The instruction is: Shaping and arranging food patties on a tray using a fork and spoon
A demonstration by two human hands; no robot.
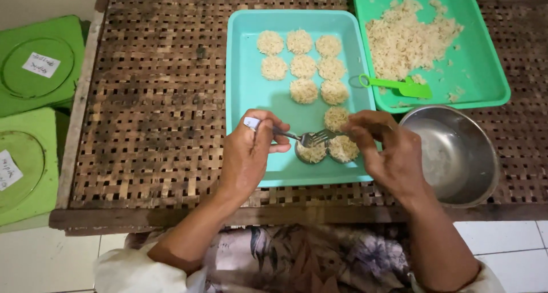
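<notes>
My left hand grips the handle of a metal fork whose tines reach a small round metal mould filled with pale noodle-like strands. Over the near right part of the teal tray, my right hand holds a second fork, its tines meeting the first fork above the mould. Several round flattened noodle discs lie in rows on the teal tray, and one more disc sits beside the mould.
A green tray at the back right holds a loose noodle heap and a green spatula. A steel bowl stands right of my hand. Everything rests on a woven bamboo table. Two green lids lie at left.
</notes>
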